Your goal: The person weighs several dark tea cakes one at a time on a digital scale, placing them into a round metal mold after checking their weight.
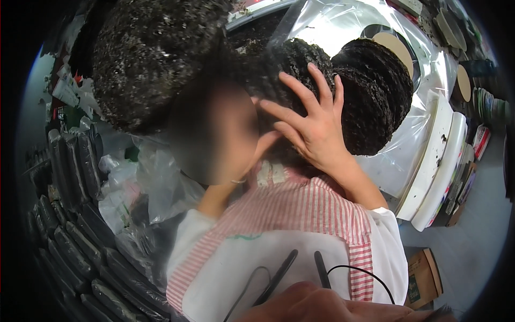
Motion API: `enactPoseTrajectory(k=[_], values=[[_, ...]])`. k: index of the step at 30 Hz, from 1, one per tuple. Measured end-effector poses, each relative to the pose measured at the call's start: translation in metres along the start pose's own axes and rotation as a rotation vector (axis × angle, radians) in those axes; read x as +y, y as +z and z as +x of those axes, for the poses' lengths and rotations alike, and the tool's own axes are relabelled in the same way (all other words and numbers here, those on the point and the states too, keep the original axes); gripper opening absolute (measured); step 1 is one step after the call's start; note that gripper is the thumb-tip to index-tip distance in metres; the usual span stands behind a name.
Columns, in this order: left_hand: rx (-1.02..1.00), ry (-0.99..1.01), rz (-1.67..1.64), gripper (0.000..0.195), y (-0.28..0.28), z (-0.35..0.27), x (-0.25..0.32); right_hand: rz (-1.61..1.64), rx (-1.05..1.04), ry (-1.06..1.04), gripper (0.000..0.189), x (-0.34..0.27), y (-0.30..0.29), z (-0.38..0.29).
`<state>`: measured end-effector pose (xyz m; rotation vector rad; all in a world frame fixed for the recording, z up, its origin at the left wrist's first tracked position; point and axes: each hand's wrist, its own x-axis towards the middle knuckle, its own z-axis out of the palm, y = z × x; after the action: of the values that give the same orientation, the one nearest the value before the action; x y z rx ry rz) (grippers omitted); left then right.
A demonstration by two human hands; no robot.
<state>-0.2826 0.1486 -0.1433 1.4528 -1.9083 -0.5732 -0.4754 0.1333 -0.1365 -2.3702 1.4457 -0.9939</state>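
Dark, rough, round sheets that look like dried seaweed lie stacked before me. One stack (374, 96) stands at the right, with a second stack (299, 54) beside it. My right hand (318, 116) is over the near side of the second stack, its fingers spread; nothing is visibly gripped. My left hand (237, 137) is next to it, mostly hidden by a blurred round patch, its thumb pointing towards my right hand. Whether it holds anything does not show. A large dark seaweed mass (149, 64) fills the upper left.
Rows of dark plastic-wrapped packs (76, 245) lie at the left, beside crumpled clear bags (157, 181). Clear plastic sheeting (436, 76) surrounds the right stack. White curved boards or rolls (426, 161) stand at the right, and a brown paper bag (424, 277) lies lower right.
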Motion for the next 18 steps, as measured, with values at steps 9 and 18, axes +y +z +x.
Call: enactPoseTrajectory(k=[9,18], values=[[0.071,0.087,0.172,0.046,-0.012,-0.005,-0.024,-0.020,0.112,0.136,0.031,0.026,-0.007,-0.003],[0.100,-0.083,-0.154,0.037,-0.007,0.002,-0.014,-0.060,0.101,0.046,0.039,-0.003,0.006,0.005]])
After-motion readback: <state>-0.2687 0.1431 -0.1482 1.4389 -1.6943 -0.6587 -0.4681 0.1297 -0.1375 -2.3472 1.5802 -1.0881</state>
